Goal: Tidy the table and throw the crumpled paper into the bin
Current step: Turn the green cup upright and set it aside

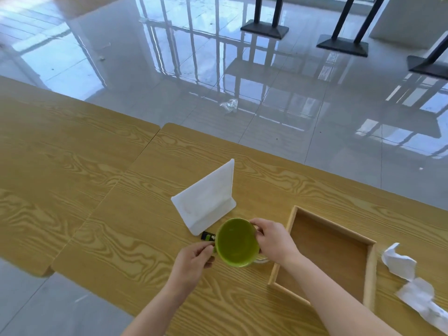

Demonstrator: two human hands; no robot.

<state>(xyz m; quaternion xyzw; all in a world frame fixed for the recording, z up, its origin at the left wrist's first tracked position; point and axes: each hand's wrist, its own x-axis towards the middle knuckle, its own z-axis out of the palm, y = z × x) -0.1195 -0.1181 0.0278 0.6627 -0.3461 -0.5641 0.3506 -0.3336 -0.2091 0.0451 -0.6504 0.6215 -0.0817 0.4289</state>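
**Crumpled paper waits at the right edge while you hold the green cup**

Crumpled paper [400, 263] lies at the far right of the surface [97, 190], just beyond the wooden tray [371, 275], with a second creased white strip [421, 299] trailing toward the near corner. Neither piece is touched yet, and no bin shows anywhere in view.

Right now both your hands are on the green cup [236, 242]. Your right hand [274, 238] curls over its right rim, fingers wrapped on the wall. Your left hand [194, 260] pinches at the cup's left side, thumb and forefinger closed together, probably on a handle, though the grip point is too small to tell for sure. A small dark packet [208, 236] sits just beside the cup, at the foot of the white stand [206, 200].

When you get to the paper, expect it to be very light and soft, with no weight to steady it. It should crush further under your fingers, so a loose full-hand scoop around the bulk looks better than a fingertip pinch on one flap, which could tear it or let it unfold. The long strip looks floppy; gather it into your palm first so nothing dangles or drops. The cup looks rigid and smooth, so keep that two-sided hold firm.
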